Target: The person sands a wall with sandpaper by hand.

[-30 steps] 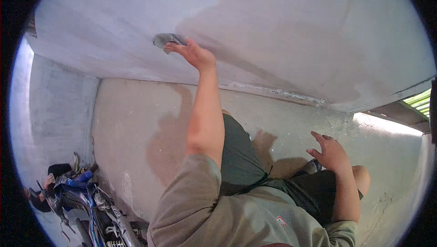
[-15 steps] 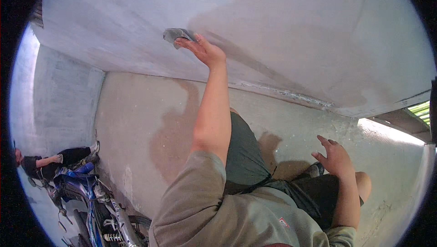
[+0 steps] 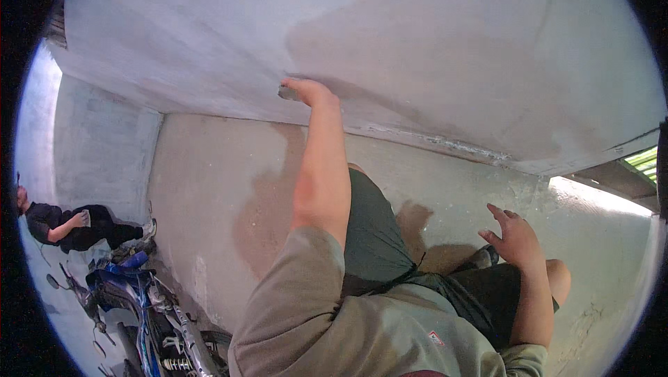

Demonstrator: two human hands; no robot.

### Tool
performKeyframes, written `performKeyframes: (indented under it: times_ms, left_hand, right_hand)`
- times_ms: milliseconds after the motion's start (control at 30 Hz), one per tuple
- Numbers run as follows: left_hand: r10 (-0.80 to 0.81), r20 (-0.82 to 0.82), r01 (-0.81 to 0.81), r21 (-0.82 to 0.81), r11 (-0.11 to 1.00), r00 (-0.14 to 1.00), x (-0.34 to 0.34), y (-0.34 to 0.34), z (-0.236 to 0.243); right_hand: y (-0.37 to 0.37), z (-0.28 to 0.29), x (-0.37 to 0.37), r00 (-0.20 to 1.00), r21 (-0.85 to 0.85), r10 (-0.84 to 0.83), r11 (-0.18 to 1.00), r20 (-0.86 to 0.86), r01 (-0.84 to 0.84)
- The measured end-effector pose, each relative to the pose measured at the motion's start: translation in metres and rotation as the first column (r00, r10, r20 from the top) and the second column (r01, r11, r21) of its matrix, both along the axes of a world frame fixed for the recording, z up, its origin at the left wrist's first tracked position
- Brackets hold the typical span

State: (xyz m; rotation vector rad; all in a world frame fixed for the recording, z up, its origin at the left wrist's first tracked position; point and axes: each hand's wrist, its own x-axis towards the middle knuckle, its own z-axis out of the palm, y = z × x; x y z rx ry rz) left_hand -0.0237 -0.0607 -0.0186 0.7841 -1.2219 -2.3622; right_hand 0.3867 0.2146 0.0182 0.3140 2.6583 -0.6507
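Note:
My left hand (image 3: pixel 306 90) is raised to the pale grey wall (image 3: pixel 445 50), closed on a thin grey pad (image 3: pixel 289 93) against its surface; the hand partly hides the pad. My right hand (image 3: pixel 508 234) hangs near my bent right knee (image 3: pixel 558 279), fingers apart and holding nothing. My legs in dark shorts (image 3: pixel 376 231) are below, over the concrete floor (image 3: pixel 195 189).
A blue and silver motorcycle (image 3: pixel 139 293) stands at the lower left. Beyond it a person in dark clothes (image 3: pixel 94 227) holds a small pale object near a side wall (image 3: pixel 104 147). At the right are bright gaps and green slatted material (image 3: pixel 643 167).
My left hand has moved down the wall with the pad and turned, so less of the pad shows. The other person at the left has come more fully into sight beyond the motorcycle.

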Motion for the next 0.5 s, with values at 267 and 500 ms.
performKeyframes:
  times_ms: [267, 500]
  left_hand:
    - [-0.113, -0.486, -0.401, -0.814, 0.421, 0.867, -0.004, 0.004, -0.008]
    - [-0.026, -0.131, 0.024, -0.019, 1.0, 0.991, 0.003, 0.003, 0.005]
  right_hand:
    - [0.0, -0.001, -0.005, 0.998, 0.012, 0.009, 1.0, 0.057, -0.01]
    - [0.004, -0.003, 0.0, 0.999, -0.015, 0.036, 0.999, 0.012, -0.036]
